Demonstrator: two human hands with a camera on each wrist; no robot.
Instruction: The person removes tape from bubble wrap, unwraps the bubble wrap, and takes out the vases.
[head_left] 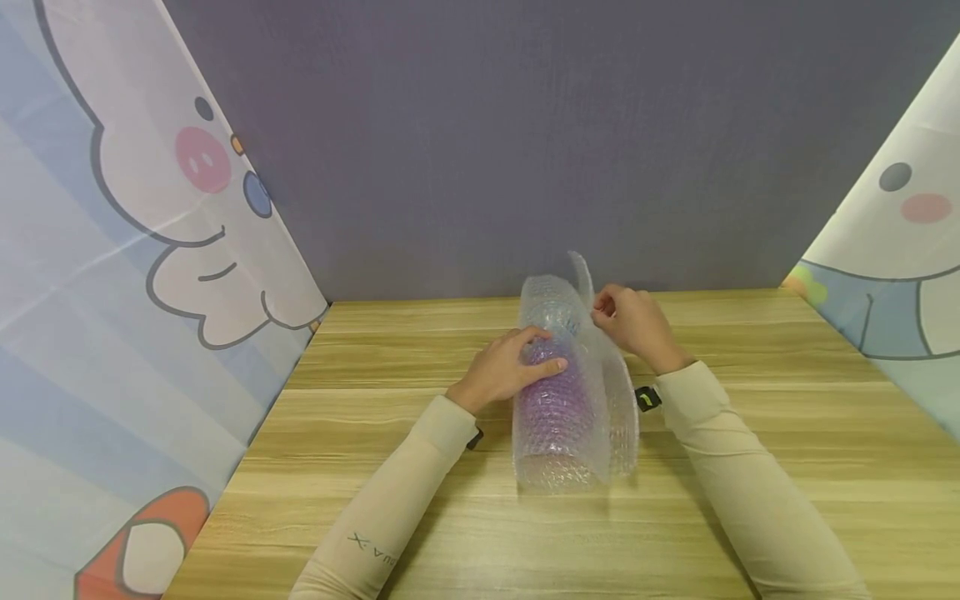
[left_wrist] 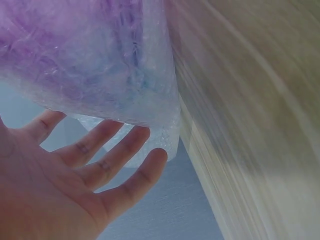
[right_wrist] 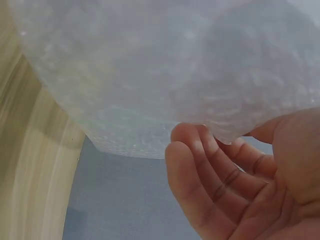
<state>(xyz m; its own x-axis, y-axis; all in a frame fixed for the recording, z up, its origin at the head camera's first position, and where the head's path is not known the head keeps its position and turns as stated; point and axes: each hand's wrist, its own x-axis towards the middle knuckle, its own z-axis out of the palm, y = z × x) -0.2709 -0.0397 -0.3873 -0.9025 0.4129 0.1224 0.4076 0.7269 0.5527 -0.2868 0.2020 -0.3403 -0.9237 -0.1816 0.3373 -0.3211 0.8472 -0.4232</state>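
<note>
Fingers of L hand (head_left: pixel 498 371) were spread wide & only slightly bent, thumb + index resting on top of the bubble wrap (head_left: pixel 592 392), other fingertips vs its side; touching, not gripping. R hand (head_left: pixel 636 323) had fingers curled, pinching the wrap's loose flap btwn thumb & fingers, nr the far end. Wrap was rolled round a purple/blue thing (head_left: pixel 557 408), seen thru the layers; exact type unclear. Roll lay lengthwise on the table (head_left: pixel 360 467), approx midway btwn L & R edges, far end close to far edge, well apart from all corners in view. Flap stood up along roll's R side, w/ a narrow strip rising at the far end. Both arms had beige sleeves (head_left: pixel 397 492), L one w/ dark lettering. Grey wall (head_left: pixel 480 150) ran behind far edge; cartoon sheets (head_left: pixel 90 333) hung past L & R edges.
</note>
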